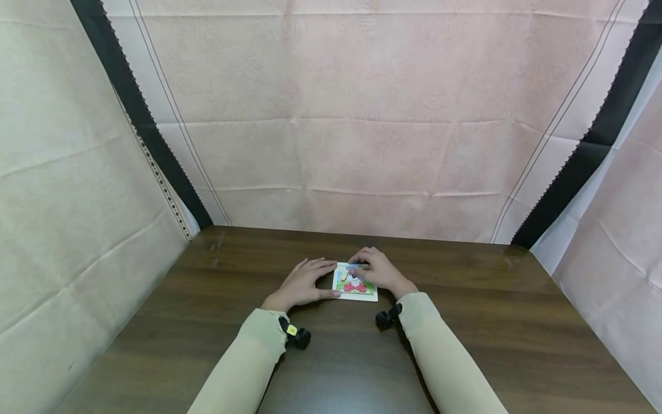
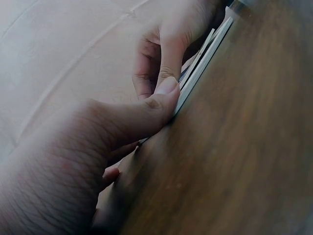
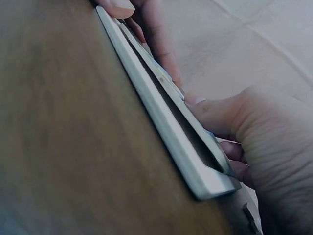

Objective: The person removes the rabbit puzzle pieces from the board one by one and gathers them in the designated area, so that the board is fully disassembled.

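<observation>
Between my hands lies a small rectangular white-edged board (image 1: 357, 297) with a colourful cartoon picture (image 1: 355, 286). In the right wrist view, a thin panel (image 3: 201, 131) stands tilted above the white base (image 3: 151, 107), a dark gap between them. My left hand (image 1: 305, 282) holds the board's left side, thumb at the near corner, fingers at the far one. My right hand (image 1: 380, 271) reaches over the far right part; its thumb and fingers pinch the thin panel near its edge. The fingertips beneath the panel are partly hidden.
The board lies on a dark brown wooden table (image 1: 331, 356). Pale creased cloth (image 1: 362, 144) hangs behind the far edge and on both sides, with black strips (image 1: 150, 132) at the corners. Each wrist wears a small black camera (image 1: 301, 338).
</observation>
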Demonstrator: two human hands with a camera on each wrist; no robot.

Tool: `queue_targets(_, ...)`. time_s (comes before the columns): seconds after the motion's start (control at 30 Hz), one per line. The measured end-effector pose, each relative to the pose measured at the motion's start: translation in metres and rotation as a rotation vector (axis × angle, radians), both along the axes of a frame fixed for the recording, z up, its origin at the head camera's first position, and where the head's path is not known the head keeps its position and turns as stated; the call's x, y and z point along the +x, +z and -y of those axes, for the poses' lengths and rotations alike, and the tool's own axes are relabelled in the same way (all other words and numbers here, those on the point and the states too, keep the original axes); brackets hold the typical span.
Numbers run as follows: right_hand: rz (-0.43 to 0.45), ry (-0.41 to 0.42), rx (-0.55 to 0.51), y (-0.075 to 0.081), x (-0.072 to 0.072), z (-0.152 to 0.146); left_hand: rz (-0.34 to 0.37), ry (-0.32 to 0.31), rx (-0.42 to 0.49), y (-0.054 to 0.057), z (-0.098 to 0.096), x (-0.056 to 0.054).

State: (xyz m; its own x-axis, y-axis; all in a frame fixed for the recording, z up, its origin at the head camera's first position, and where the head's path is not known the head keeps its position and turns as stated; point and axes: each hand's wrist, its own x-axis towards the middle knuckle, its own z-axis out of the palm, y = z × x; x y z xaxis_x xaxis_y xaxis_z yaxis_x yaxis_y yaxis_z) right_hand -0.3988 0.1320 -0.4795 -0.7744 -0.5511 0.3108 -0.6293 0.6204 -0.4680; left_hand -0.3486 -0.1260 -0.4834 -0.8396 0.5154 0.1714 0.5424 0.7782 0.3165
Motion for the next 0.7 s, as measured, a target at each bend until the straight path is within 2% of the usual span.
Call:
queue_targets(0.5, 0.038, -0.008, -0.04, 0.0015, -0.0005, 0.0019, 0.007, 0.009, -0.012, -0.0014, -0.0006, -0.0009)
queue_targets(0.7, -0.043, 0.034, -0.011, 0.0018, -0.0014, 0.0008, 0.004, -0.01, -0.029, -0.0011, 0.0003, -0.0001)
